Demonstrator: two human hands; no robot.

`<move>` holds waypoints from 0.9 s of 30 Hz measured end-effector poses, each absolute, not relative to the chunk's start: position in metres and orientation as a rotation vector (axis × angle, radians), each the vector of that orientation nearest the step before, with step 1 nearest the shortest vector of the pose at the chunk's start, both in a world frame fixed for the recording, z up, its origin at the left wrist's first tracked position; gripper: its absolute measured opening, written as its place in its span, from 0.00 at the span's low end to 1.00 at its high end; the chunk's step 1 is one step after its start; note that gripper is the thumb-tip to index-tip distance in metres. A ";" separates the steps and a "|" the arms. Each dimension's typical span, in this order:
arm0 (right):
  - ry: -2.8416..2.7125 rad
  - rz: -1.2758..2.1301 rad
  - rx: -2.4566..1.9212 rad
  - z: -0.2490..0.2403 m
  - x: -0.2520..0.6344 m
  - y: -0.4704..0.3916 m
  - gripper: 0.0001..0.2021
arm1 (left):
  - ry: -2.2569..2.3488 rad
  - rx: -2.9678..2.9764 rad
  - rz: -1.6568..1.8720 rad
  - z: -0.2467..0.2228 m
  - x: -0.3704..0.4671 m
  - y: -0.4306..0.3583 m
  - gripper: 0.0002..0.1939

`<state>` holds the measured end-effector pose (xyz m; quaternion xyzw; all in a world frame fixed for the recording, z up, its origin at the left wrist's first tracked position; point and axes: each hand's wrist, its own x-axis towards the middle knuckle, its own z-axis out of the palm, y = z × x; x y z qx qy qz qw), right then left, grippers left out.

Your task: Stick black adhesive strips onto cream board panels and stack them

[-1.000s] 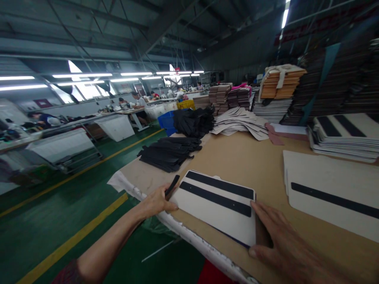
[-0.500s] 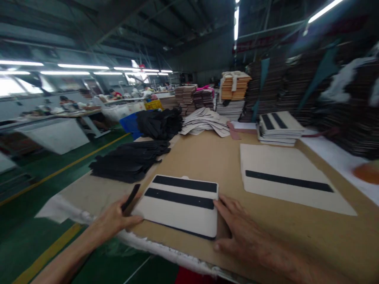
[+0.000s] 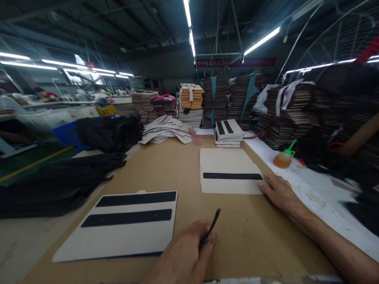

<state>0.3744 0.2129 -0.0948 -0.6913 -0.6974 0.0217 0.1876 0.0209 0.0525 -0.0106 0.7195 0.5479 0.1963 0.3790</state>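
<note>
My left hand (image 3: 186, 250) is closed around a thin black strip (image 3: 213, 223) at the front middle of the table, its end sticking up past the fingers. To the left of that hand lies a pale flat panel (image 3: 124, 240) with two black bands across it. My right hand (image 3: 280, 193) rests at the right edge of a second pale panel (image 3: 227, 161), which carries a single black band (image 3: 232, 176). Its fingers are stretched out, the fingertips touching the panel's edge near the end of that band.
Black cut strips (image 3: 59, 183) lie in a heap along the left side. At the back stand a loose pile of pale sheets (image 3: 166, 130) and a neat stack of banded panels (image 3: 228, 134). An orange bottle with a green spout (image 3: 283, 159) stands at the right.
The view has turned right. My right hand has left the two-band panel and reached the one-band panel. My left hand, still with the black strip, has moved right, past the two-band panel.
</note>
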 end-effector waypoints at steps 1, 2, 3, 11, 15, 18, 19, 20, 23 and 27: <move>-1.962 0.047 -1.970 -0.099 0.382 0.214 0.24 | 1.400 1.828 0.473 -0.009 0.039 0.065 0.17; -1.972 0.039 -1.983 -0.104 0.388 0.213 0.25 | 1.432 1.839 0.464 -0.011 0.053 0.077 0.19; -1.987 0.032 -1.985 -0.108 0.391 0.213 0.26 | 1.467 1.881 0.468 -0.016 0.064 0.090 0.20; -2.039 -0.012 -1.928 -0.131 0.390 0.212 0.29 | 1.738 2.025 0.250 -0.056 0.084 0.151 0.22; -2.042 0.000 -1.911 -0.128 0.388 0.213 0.27 | 1.749 2.053 0.245 -0.057 0.087 0.154 0.20; -2.044 0.030 -1.911 -0.116 0.386 0.205 0.26 | 1.728 2.083 0.282 -0.057 0.084 0.149 0.19; -2.048 0.044 -1.912 -0.112 0.385 0.200 0.25 | 1.706 2.094 0.292 -0.056 0.082 0.143 0.19; -2.055 0.057 -1.914 -0.108 0.386 0.192 0.25 | 1.682 2.104 0.295 -0.054 0.079 0.136 0.20; -2.088 0.145 -1.909 -0.101 0.390 0.159 0.25 | 1.600 2.089 0.288 -0.045 0.065 0.101 0.22; -2.078 0.310 -1.808 -0.107 0.400 0.096 0.28 | 1.514 1.974 0.347 -0.042 0.040 0.042 0.24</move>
